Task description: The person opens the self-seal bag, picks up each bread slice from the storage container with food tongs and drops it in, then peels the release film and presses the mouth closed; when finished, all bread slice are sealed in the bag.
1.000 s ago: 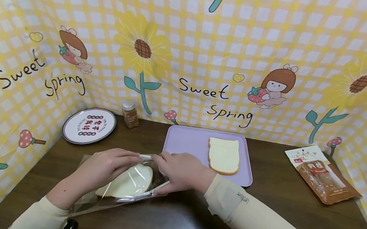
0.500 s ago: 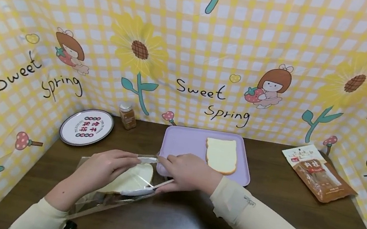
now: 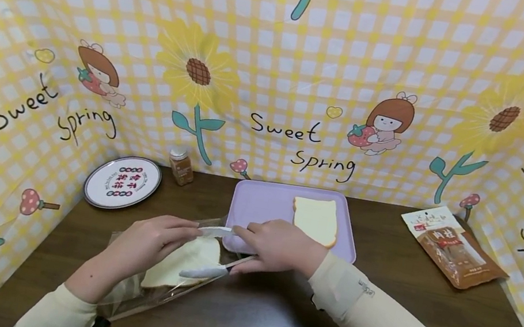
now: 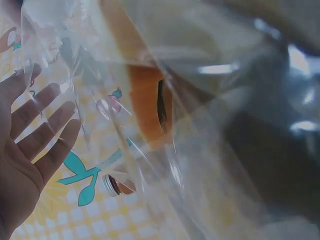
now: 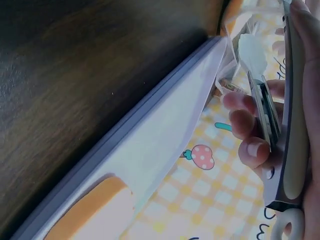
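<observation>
My right hand [image 3: 281,249] grips tongs [image 5: 270,112] with white tips, fingers and thumb wrapped about the metal arms. In the head view, the spread tips reach into the mouth of a clear plastic bag [image 3: 125,294], at the edge of a bread slice [image 3: 192,262] inside it. My left hand [image 3: 148,243] rests at the bag's upper side, close to the upper tip. In the left wrist view, its fingers [image 4: 55,140] are straight and spread behind the clear film. Bread with an orange-brown crust [image 4: 147,105] shows through the plastic there.
A lilac tray [image 3: 261,198] bearing another bread slice [image 3: 315,217] stands at the back middle. A printed plate [image 3: 122,182] and a spice jar [image 3: 181,168] stand back left. A brown and white packet [image 3: 455,247] lies on the table's right side. Patterned cloth walls the table.
My right hand has drawn slightly right with the tongs, whose tips now stand farther apart. The bread slice shows more fully in the bag. My left hand stays nearly in place.
</observation>
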`<state>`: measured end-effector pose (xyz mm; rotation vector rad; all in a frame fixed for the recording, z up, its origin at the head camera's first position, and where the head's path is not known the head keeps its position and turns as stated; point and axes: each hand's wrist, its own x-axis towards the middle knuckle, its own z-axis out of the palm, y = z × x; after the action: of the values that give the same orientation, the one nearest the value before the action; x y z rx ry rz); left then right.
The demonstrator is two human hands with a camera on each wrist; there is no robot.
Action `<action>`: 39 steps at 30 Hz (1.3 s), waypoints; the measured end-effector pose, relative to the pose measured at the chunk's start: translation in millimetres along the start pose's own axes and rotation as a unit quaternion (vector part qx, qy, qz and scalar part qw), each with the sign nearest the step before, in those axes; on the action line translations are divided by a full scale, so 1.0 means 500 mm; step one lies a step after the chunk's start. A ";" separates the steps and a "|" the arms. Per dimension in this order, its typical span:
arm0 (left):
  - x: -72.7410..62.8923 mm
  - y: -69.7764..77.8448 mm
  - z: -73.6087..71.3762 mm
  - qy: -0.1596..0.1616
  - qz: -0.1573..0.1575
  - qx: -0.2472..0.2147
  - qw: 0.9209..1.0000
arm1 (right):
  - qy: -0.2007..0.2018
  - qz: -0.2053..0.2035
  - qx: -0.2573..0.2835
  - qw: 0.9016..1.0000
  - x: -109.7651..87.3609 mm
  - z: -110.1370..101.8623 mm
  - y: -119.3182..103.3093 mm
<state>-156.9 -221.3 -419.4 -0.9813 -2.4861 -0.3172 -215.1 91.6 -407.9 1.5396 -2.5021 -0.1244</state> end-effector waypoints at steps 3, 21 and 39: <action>0.001 0.001 0.000 0.006 0.008 0.000 1.000 | -0.008 0.008 0.002 1.000 -0.004 -0.008 0.005; 0.005 0.004 -0.002 0.002 -0.002 0.002 1.000 | -0.040 0.084 0.075 0.993 -0.081 -0.076 0.058; 0.004 -0.017 -0.020 -0.006 0.010 -0.030 0.999 | 0.001 0.350 0.171 0.921 -0.178 -0.100 0.117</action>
<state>-161.0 -229.9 -409.9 -1.0350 -2.4897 -0.3821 -216.7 198.9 -359.8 0.6241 -3.0090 0.4387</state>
